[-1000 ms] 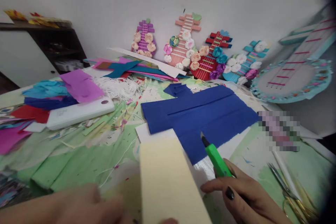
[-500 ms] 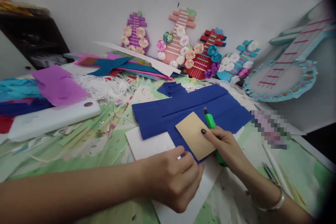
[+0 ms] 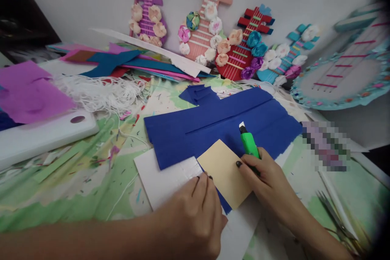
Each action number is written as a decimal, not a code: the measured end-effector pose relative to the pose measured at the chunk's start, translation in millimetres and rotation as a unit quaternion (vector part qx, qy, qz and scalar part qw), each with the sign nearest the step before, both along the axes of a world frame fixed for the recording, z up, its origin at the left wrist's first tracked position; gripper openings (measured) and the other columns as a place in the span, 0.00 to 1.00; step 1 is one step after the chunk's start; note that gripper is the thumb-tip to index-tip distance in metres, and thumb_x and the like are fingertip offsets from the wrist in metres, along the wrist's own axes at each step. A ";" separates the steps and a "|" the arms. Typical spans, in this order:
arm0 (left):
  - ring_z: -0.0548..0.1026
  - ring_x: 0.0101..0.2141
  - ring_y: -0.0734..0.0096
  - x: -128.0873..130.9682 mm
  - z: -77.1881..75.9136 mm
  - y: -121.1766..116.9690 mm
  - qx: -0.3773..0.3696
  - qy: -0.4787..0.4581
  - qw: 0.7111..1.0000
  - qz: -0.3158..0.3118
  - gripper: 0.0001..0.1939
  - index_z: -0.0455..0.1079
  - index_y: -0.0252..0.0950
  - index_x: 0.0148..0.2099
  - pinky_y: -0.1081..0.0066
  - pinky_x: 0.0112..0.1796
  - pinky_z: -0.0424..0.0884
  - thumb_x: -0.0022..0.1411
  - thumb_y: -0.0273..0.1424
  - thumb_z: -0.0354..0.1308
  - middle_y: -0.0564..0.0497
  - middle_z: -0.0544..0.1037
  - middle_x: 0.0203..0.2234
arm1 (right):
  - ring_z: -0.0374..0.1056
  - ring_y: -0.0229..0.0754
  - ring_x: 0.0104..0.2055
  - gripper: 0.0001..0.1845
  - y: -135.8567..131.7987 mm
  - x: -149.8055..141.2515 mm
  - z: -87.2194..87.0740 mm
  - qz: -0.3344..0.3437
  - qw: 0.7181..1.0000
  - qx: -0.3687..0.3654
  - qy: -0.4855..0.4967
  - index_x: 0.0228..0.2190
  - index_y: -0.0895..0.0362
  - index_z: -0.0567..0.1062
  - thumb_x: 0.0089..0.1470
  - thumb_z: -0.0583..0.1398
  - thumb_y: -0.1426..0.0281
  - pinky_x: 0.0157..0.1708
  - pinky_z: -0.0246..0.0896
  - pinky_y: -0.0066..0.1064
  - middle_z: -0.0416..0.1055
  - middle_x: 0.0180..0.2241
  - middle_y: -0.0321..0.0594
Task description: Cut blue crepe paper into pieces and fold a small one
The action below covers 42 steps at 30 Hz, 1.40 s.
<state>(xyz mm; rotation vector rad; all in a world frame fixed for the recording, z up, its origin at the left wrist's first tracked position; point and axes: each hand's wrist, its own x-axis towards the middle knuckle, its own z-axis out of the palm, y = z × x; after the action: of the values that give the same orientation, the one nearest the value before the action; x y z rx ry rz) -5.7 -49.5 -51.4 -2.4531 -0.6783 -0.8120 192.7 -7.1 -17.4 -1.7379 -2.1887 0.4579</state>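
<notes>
My right hand (image 3: 268, 178) is wrapped round a green utility knife (image 3: 250, 146), its short blade pointing away from me. The thumb of that hand rests on a tan square card (image 3: 224, 174), which lies over the lower part of a folded dark blue crepe paper sheet (image 3: 210, 120). My left hand (image 3: 195, 215) is closed, fingertips bunched at the left edge of the card and the blue paper. What it pinches, if anything, is hidden. Under the paper lies a white board (image 3: 164, 174), partly covered by my left hand.
Scissors (image 3: 335, 215) lie at the right. White string (image 3: 103, 93), a white glue gun-like slab (image 3: 45, 138) and purple paper (image 3: 33, 93) are on the left. Decorated paper guitars, among them a red one (image 3: 234, 63), lean on the wall behind coloured sheets (image 3: 152, 65).
The view has shifted down and closer. My left hand has moved from above the card's lower corner to its left edge, fingertips now bunched there. The knife stays in my right hand.
</notes>
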 end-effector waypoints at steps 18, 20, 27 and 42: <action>0.80 0.29 0.49 1.0 11.3 0.0 -0.016 0.000 1.000 -0.014 0.08 0.73 0.27 0.28 0.60 0.23 0.78 0.57 0.26 0.59 0.38 0.80 0.28 | 0.61 0.42 0.33 0.18 0.8 -0.8 -2.8 0.051 0.998 0.010 -0.033 0.21 0.56 0.68 0.61 0.49 0.67 0.33 0.57 0.35 0.56 0.31 0.39; 0.80 0.29 0.48 0.0 11.0 -0.3 -0.019 0.012 1.000 -0.016 0.07 0.74 0.27 0.29 0.60 0.24 0.78 0.56 0.26 0.60 0.38 0.80 0.28 | 0.61 0.42 0.33 0.17 0.4 -2.2 -3.4 0.054 0.997 0.009 -0.048 0.22 0.56 0.68 0.61 0.49 0.68 0.33 0.57 0.35 0.56 0.31 0.39; 0.79 0.31 0.51 -2.4 8.6 0.3 -0.034 0.018 0.999 -0.005 0.07 0.74 0.26 0.34 0.62 0.25 0.77 0.56 0.26 0.57 0.37 0.80 0.30 | 0.61 0.42 0.33 0.17 1.4 -3.5 -4.8 0.056 0.996 0.001 -0.066 0.23 0.56 0.67 0.61 0.48 0.68 0.34 0.56 0.36 0.55 0.31 0.39; 0.70 0.41 0.54 -58.3 28.7 82.2 -0.298 -0.069 0.917 0.255 0.15 0.68 0.30 0.44 0.56 0.43 0.69 0.60 0.36 0.56 0.40 0.72 0.39 | 0.61 0.42 0.30 0.16 -5.9 3.4 -0.8 0.065 0.991 -0.035 -0.115 0.23 0.57 0.67 0.60 0.50 0.64 0.32 0.58 0.37 0.56 0.32 0.40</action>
<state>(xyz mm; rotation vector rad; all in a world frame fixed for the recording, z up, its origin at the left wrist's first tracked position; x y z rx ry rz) -64.1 32.7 -22.7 -2.5198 -1.7493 -0.6251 196.1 -13.0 -18.1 -1.7693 -2.4862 0.3854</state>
